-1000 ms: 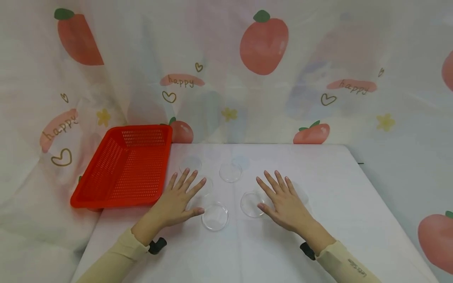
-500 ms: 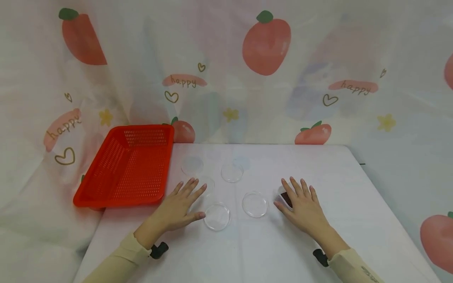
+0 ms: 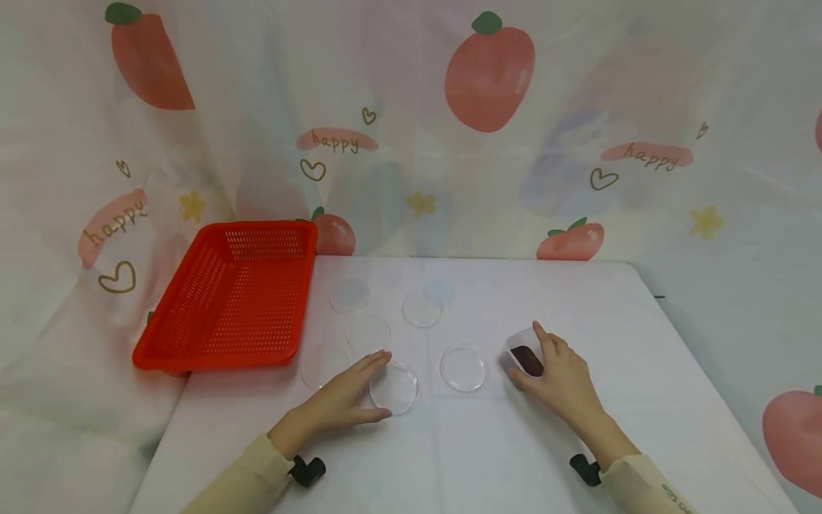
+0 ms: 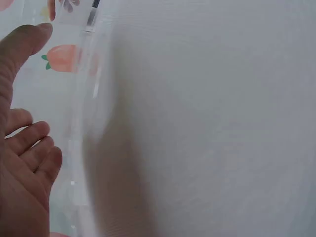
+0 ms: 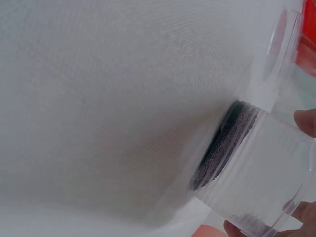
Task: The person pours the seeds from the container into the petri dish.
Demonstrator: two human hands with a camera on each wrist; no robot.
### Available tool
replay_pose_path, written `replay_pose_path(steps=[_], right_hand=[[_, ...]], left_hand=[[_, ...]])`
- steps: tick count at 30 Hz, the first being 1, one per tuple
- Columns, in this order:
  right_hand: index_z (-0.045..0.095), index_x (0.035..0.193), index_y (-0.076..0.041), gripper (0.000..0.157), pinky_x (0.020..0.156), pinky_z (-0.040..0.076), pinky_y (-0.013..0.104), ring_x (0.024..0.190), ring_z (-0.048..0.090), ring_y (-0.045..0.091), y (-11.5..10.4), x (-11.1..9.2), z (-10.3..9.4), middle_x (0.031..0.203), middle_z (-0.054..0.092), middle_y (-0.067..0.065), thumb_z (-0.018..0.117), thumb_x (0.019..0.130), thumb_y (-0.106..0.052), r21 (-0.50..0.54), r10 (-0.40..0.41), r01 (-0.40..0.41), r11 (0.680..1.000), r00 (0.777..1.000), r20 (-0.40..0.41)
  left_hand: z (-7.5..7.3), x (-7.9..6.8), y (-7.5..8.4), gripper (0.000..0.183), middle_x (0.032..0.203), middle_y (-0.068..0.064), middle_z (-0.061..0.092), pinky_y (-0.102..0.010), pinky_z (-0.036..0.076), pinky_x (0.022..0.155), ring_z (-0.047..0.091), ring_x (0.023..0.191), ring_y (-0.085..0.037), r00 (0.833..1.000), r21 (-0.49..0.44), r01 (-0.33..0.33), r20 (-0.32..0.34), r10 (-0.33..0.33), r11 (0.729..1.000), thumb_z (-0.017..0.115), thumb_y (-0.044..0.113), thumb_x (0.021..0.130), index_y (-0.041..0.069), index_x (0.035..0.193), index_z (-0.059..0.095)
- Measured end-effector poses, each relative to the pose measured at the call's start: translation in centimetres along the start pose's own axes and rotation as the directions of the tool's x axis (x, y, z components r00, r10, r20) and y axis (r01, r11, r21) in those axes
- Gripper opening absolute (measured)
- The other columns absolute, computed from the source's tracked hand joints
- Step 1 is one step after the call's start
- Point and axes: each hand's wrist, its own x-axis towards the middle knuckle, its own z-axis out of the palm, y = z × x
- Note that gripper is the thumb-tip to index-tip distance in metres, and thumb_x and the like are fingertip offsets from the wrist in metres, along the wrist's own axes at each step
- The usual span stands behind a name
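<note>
My right hand (image 3: 565,378) grips a small clear plastic container (image 3: 521,337) by its upper sides, thumb on one side and fingers on the other. Dark brown grains (image 5: 224,145) form a layer at its bottom, seen through the wall in the right wrist view. My left hand (image 3: 340,400) hovers at a clear round petri dish (image 3: 406,389), thumb and fingers spread either side of its left part and holding nothing. Just right of that lies another petri dish (image 3: 464,368), between the two hands.
Several more clear dishes lie further back, among them a far dish (image 3: 422,311) and one near the basket (image 3: 321,365). A red plastic basket (image 3: 298,300) stands at the table's left side. Behind the white table (image 3: 488,457) hangs a printed curtain (image 3: 398,86).
My right hand has moved right from over the dishes and taken hold of the container. My left hand has drawn back and turned on its side, uncovering dishes behind it.
</note>
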Motion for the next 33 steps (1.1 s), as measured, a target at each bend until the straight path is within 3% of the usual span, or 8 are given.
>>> replay_pose_path(steps=[7, 19, 23, 25, 27, 30, 31, 33], right_hand=[[0.019, 0.164, -0.006, 0.106, 0.105, 0.042, 0.072, 0.131, 0.047, 0.057, 0.1, 0.3, 0.1, 0.147, 0.042, 0.039, 0.078, 0.087, -0.048, 0.102, 0.082, -0.089, 0.991, 0.994, 0.065], [0.014, 0.165, -0.006, 0.116, 0.103, 0.045, 0.069, 0.130, 0.050, 0.052, 0.4, 0.6, 0.3, 0.145, 0.043, 0.035, 0.085, 0.082, -0.045, 0.225, 0.143, -0.160, 0.961, 0.986, 0.091], [0.002, 0.166, -0.006, 0.129, 0.109, 0.042, 0.069, 0.138, 0.044, 0.052, 1.8, 0.3, 0.4, 0.155, 0.037, 0.034, 0.091, 0.078, -0.039, 0.349, 0.105, -0.158, 0.924, 0.981, 0.164], [-0.008, 0.165, -0.009, 0.132, 0.114, 0.037, 0.066, 0.144, 0.038, 0.052, 3.1, 0.0, 0.4, 0.161, 0.032, 0.031, 0.090, 0.080, -0.033, 0.445, 0.073, -0.170, 0.879, 0.971, 0.226], [-0.014, 0.164, -0.013, 0.128, 0.119, 0.038, 0.054, 0.149, 0.032, 0.052, 4.5, -0.2, 0.4, 0.165, 0.026, 0.028, 0.086, 0.085, -0.023, 0.544, 0.040, -0.189, 0.817, 0.961, 0.275], [-0.012, 0.165, -0.014, 0.122, 0.118, 0.037, 0.019, 0.152, 0.025, 0.051, 5.9, -0.1, 0.7, 0.167, 0.024, 0.025, 0.083, 0.087, -0.014, 0.627, -0.010, -0.194, 0.755, 0.952, 0.307], [-0.008, 0.165, -0.014, 0.120, 0.113, 0.036, 0.010, 0.152, 0.026, 0.050, 6.3, 0.0, 0.8, 0.167, 0.024, 0.024, 0.083, 0.087, -0.014, 0.630, -0.031, -0.181, 0.755, 0.950, 0.309], [-0.001, 0.166, -0.013, 0.117, 0.100, 0.038, 0.004, 0.148, 0.032, 0.048, 6.8, 0.5, 0.9, 0.167, 0.026, 0.023, 0.084, 0.086, -0.017, 0.597, -0.074, -0.133, 0.791, 0.948, 0.309]], left_hand=[[1.3, 0.6, -0.7, 0.098, 0.161, -0.006, 0.045, -0.050, 0.037, 0.122, 0.041, 0.150, -0.026, 0.995, -0.167, 0.068, -0.056, -0.078, 0.984, 0.091, 0.032, 0.078, 0.009, 0.158, 0.040], [1.6, 1.0, -1.0, 0.098, 0.161, -0.001, 0.047, -0.051, 0.037, 0.122, 0.041, 0.151, -0.024, 0.994, -0.218, 0.093, -0.035, -0.103, 0.972, 0.092, 0.023, 0.074, 0.012, 0.158, 0.042], [1.8, 1.0, -1.2, 0.099, 0.162, 0.001, 0.045, -0.050, 0.035, 0.124, 0.040, 0.151, -0.023, 0.993, -0.234, 0.108, -0.016, -0.115, 0.966, 0.092, 0.022, 0.074, 0.015, 0.159, 0.041], [1.9, 1.0, -1.3, 0.099, 0.162, 0.001, 0.044, -0.049, 0.034, 0.124, 0.039, 0.152, -0.022, 0.993, -0.237, 0.117, -0.002, -0.121, 0.964, 0.092, 0.022, 0.074, 0.017, 0.159, 0.040], [2.0, 1.0, -1.3, 0.099, 0.162, 0.002, 0.043, -0.049, 0.034, 0.125, 0.039, 0.152, -0.021, 0.993, -0.233, 0.120, 0.008, -0.122, 0.965, 0.091, 0.021, 0.075, 0.017, 0.160, 0.040], [1.9, 1.0, -1.2, 0.099, 0.162, 0.003, 0.044, -0.049, 0.034, 0.125, 0.038, 0.152, -0.021, 0.993, -0.228, 0.117, 0.006, -0.119, 0.967, 0.090, 0.020, 0.075, 0.018, 0.160, 0.040], [1.9, 1.0, -1.2, 0.098, 0.162, 0.003, 0.044, -0.049, 0.034, 0.124, 0.039, 0.152, -0.021, 0.993, -0.228, 0.115, 0.005, -0.117, 0.967, 0.090, 0.020, 0.075, 0.018, 0.159, 0.040], [1.9, 1.0, -1.2, 0.098, 0.162, 0.002, 0.044, -0.050, 0.034, 0.124, 0.039, 0.152, -0.022, 0.994, -0.232, 0.109, 0.000, -0.112, 0.967, 0.090, 0.019, 0.075, 0.017, 0.159, 0.040]])
